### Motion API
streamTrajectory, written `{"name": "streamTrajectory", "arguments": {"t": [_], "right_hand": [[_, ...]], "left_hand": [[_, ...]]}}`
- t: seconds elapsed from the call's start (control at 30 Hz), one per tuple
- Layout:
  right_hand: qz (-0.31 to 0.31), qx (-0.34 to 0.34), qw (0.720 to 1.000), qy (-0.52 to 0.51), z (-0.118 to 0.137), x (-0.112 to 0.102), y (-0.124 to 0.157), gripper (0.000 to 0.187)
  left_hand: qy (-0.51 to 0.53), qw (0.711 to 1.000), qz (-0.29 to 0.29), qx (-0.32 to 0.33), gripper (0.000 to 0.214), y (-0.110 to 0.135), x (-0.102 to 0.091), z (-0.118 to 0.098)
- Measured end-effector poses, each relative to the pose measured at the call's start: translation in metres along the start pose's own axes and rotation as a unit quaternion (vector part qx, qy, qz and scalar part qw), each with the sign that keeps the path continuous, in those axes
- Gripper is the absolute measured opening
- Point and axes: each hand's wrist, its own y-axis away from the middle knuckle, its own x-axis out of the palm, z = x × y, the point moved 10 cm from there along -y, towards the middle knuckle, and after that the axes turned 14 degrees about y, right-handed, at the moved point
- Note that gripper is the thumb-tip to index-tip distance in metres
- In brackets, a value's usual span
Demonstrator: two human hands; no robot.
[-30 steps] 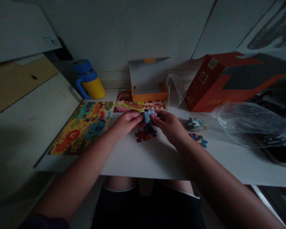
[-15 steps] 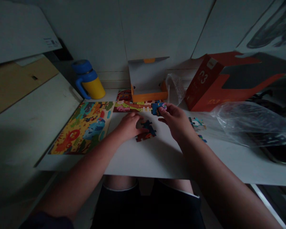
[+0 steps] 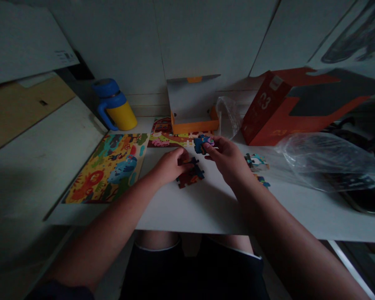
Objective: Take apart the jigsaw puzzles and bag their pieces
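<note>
My right hand pinches a blue jigsaw puzzle piece between thumb and fingers, raised above the white tabletop. Below and to its left, a small joined section of puzzle, dark blue and reddish brown with knobbed edges, lies at a slant. My left hand is closed at the upper left edge of this section, its thumb lying over it. The curled fingers hide part of the section. The piece in my right hand is apart from it. Beside my right forearm lie several loose puzzle pieces, partly covered by the arm.
A finished animal picture lies left, another picture sheet behind. An open orange box, a blue-yellow mug and a red box stand at the back. Clear plastic wrap covers the right side, near a dark device.
My right hand has moved slightly left with the blue piece, closer to the joined section. My left fingers have drawn in towards the thumb at the section's edge.
</note>
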Motion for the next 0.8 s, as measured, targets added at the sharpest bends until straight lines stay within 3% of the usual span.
{"name": "streamTrajectory", "arguments": {"t": [0.13,0.43,0.63,0.8], "right_hand": [[-0.001,0.007,1.000,-0.017,0.000,0.000,0.002,0.040],[0.072,0.060,0.992,-0.081,-0.007,0.022,0.009,0.046],[0.074,0.056,0.992,-0.080,-0.013,0.026,0.009,0.048],[0.058,0.062,0.993,-0.083,-0.020,0.026,0.006,0.054]], "left_hand": [[0.138,0.989,-0.030,-0.038,0.028,-0.004,-0.008,0.011],[0.278,0.953,-0.044,-0.108,0.023,-0.003,-0.002,0.027],[0.395,0.913,-0.061,-0.078,0.026,-0.002,-0.004,0.015],[0.412,0.909,-0.030,-0.049,0.036,-0.002,0.004,0.008]]}}
